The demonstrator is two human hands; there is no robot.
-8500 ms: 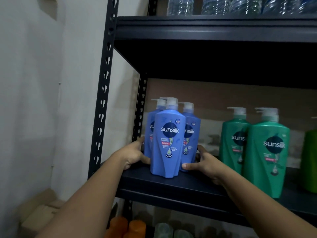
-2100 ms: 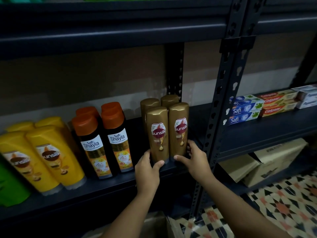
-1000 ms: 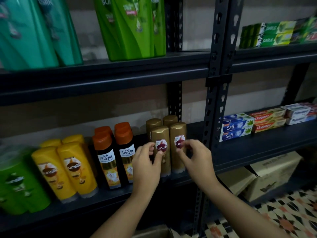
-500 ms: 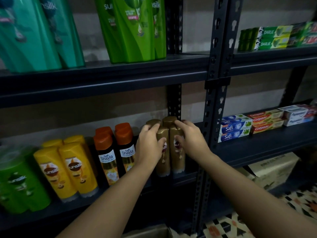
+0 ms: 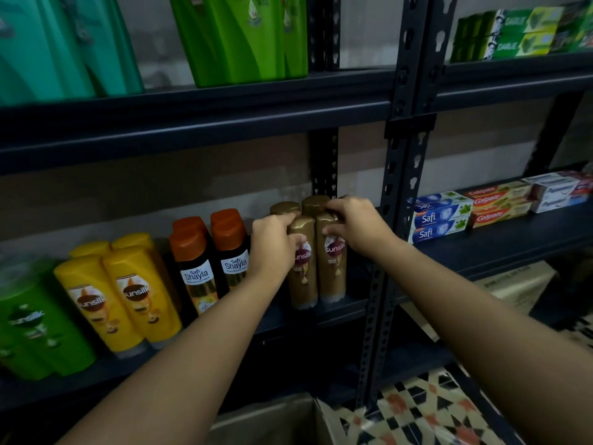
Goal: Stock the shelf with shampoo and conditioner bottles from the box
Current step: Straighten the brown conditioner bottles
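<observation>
Several gold-brown Sunsilk bottles point(image 5: 332, 268) stand upright in a tight cluster on the dark middle shelf point(image 5: 321, 316), beside the slotted upright post. My left hand point(image 5: 272, 242) wraps the left side of the front-left gold bottle point(image 5: 303, 277), thumb on its label. My right hand point(image 5: 356, 226) rests over the caps of the right-hand bottles, fingers curled on the tops. An open cardboard box point(image 5: 266, 419) shows at the bottom edge, its inside hidden.
Left of the gold bottles stand orange-capped Safi Shayla bottles point(image 5: 218, 264), yellow Sunsilk bottles point(image 5: 128, 297) and green ones point(image 5: 29, 329). Large green bottles point(image 5: 244, 36) fill the shelf above. Toothpaste boxes point(image 5: 468, 210) lie right of the post point(image 5: 398, 200). Patterned floor below.
Since half a second ago both hands stay on the gold bottles; the left hand's thumb has come onto the front bottle's label. Earlier the hands were lower, at the bottles' bases.
</observation>
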